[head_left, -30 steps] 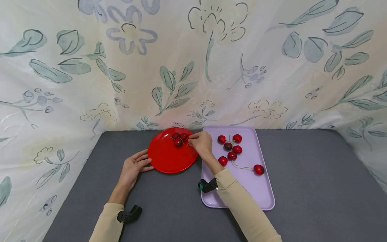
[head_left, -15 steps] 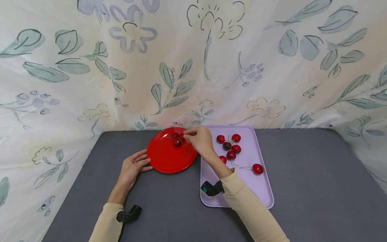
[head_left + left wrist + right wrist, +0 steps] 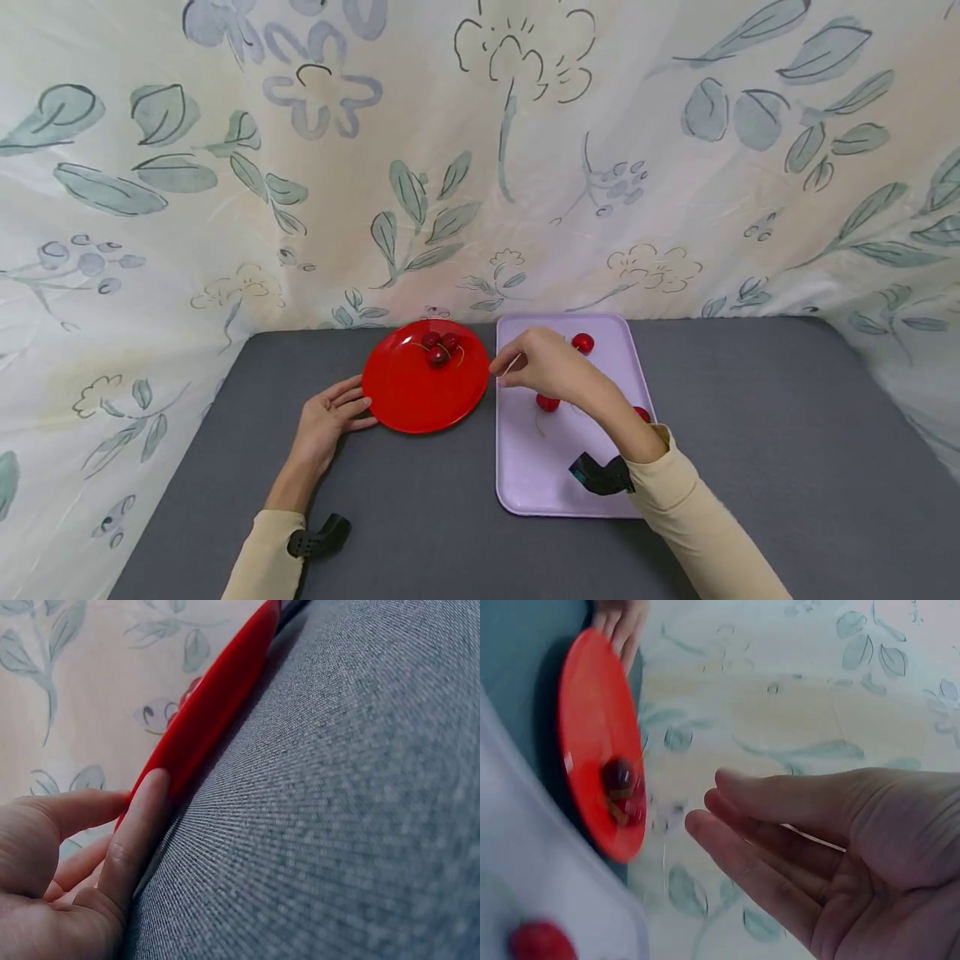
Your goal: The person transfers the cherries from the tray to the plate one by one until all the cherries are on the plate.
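Note:
At the left rim of the red plate, my left hand rests with its fingers spread, fingertips touching the edge. The left wrist view shows straight fingers against the plate's rim. A small cluster of dark red cherries, some with stems, lies near the plate's back. My right hand hovers above the left part of the lilac tray. In the right wrist view its thumb and fingertips are apart with nothing between them. Beneath it a cherry shows; the hand and forearm hide several others.
Another cherry sits near the tray's back edge, and one lies at its right side, partly covered by the forearm. Both plate and tray stand on a dark grey tabletop. A flower-patterned cloth hangs behind.
My right hand has left the cherries on the plate and moved right over the tray. My left hand stays at the plate's rim.

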Demonstrator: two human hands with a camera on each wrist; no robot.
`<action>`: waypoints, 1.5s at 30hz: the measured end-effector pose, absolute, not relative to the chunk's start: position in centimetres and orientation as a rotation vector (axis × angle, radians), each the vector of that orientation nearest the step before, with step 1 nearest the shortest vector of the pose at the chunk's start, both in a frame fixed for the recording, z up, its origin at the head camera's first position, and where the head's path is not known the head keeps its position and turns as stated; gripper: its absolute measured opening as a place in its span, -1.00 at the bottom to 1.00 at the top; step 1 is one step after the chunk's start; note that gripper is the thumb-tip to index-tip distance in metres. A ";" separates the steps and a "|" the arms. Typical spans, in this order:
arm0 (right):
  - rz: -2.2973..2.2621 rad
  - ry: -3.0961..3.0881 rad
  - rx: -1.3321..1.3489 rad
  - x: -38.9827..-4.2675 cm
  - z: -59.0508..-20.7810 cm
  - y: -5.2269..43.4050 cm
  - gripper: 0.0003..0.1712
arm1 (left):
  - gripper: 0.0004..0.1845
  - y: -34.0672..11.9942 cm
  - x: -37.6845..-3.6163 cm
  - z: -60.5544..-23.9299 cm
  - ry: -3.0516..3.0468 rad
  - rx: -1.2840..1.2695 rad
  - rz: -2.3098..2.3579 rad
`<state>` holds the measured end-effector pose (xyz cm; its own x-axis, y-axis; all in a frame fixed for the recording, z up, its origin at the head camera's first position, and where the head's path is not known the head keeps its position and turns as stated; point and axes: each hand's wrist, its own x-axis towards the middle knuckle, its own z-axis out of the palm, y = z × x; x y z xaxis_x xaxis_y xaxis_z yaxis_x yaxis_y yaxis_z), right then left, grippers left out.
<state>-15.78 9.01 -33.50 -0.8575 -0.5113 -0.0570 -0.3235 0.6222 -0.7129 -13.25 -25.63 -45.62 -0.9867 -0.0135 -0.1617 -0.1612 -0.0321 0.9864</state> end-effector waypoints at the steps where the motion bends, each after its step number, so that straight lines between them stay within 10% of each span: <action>1: -1.052 2.599 -0.695 -15.6 -33.6 9.6 -0.83 | -0.41 -25.7 -13.2 -45.6 2.109 -0.194 2.180; 18: -0.710 2.786 -0.804 -13.6 -38.0 18.6 -0.81 | -0.41 -25.7 -13.5 -45.7 2.108 -0.193 2.183; 45: -0.659 2.722 -0.848 -13.7 -39.5 20.0 -0.83 | -0.43 -25.6 -13.5 -45.8 2.130 -0.215 2.170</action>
